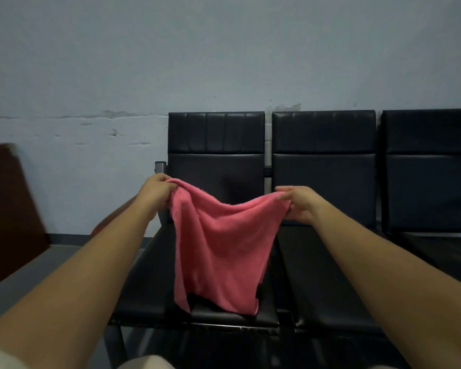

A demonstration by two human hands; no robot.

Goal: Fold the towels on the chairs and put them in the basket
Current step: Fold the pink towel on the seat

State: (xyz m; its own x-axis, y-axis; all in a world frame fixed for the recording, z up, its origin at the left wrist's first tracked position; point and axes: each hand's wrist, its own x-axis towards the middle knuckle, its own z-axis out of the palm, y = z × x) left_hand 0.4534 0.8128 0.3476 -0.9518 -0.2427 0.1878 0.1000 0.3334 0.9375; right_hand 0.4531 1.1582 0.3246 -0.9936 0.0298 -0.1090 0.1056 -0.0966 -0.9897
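Person holds a pink towel point(221, 243) up by its two top corners over a row of black chairs point(322, 177).

Left hand point(155, 194) pinches the towel's top-left corner, fingers curled round the bunched cloth; right hand point(298, 205) pinches the top-right corner, thumb on top (lower fingers hidden behind the cloth). Top edge sags between the hands, the rest hangs down in front of the leftmost seat, lower edge near the seat's front (touching or not, cannot tell). Pale wall point(171, 62) behind, brown furniture point(8, 203) at far left.
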